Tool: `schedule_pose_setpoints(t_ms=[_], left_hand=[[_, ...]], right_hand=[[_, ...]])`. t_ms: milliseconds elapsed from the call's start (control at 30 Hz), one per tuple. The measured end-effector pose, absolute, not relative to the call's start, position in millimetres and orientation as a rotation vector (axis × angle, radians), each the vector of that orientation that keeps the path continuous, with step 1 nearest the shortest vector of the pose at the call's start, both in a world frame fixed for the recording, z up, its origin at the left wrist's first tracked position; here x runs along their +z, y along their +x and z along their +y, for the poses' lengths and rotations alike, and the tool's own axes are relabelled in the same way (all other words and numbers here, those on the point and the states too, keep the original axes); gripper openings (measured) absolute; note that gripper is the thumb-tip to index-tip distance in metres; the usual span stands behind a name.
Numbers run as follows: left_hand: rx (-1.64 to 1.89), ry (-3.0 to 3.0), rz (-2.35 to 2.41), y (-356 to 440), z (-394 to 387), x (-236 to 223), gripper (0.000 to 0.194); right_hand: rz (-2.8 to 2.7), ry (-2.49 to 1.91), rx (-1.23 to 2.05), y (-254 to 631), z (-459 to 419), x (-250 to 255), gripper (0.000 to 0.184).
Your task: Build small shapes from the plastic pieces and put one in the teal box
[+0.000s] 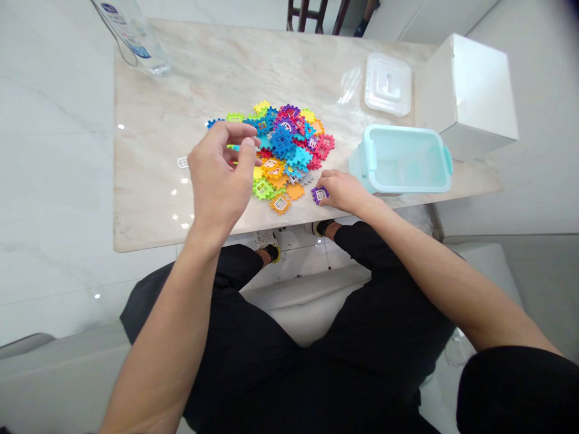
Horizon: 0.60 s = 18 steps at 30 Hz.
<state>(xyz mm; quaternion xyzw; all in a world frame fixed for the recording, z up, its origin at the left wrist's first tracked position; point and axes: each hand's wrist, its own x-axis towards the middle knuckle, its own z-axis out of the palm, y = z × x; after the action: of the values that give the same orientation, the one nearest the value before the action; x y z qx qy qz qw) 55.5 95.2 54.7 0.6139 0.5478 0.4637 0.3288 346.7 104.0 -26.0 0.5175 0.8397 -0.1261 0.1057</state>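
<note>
A heap of colourful plastic interlocking building tiles (283, 141) lies on the marble-look table, some of them carrying white window inserts. My left hand (221, 175) hovers over the heap's left side, fingers loosely bent and thumb apart, and nothing shows between them. Just right of the heap, near the table's front edge, my right hand (344, 190) grips a purple building tile (319, 194) with a white window in it. A loose white window insert (182, 163) lies on the table to the left of my left hand.
To the right stands an aqua plastic bin (407, 187). Behind it are a clear lid (388, 84) and a white box (482, 90). A clear plastic bottle (145, 45) stands at the back left. The table's front edge (253, 228) runs above my knees.
</note>
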Motion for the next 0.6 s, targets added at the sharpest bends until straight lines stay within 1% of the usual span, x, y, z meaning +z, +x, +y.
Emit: schedule_pose_setpoints(t_ms=[233, 600], left_hand=[[1.224, 1.635, 1.415, 55.3, 94.5, 54.0, 0.031], [1.156, 1.642, 1.46, 56.3, 91.7, 61.4, 0.028]], right_hand=[[2.462, 1.532, -0.398, 349.5, 105.0, -27.7, 0.032], [2.485, 1.535, -0.437, 350.6, 105.6, -30.7, 0.036]])
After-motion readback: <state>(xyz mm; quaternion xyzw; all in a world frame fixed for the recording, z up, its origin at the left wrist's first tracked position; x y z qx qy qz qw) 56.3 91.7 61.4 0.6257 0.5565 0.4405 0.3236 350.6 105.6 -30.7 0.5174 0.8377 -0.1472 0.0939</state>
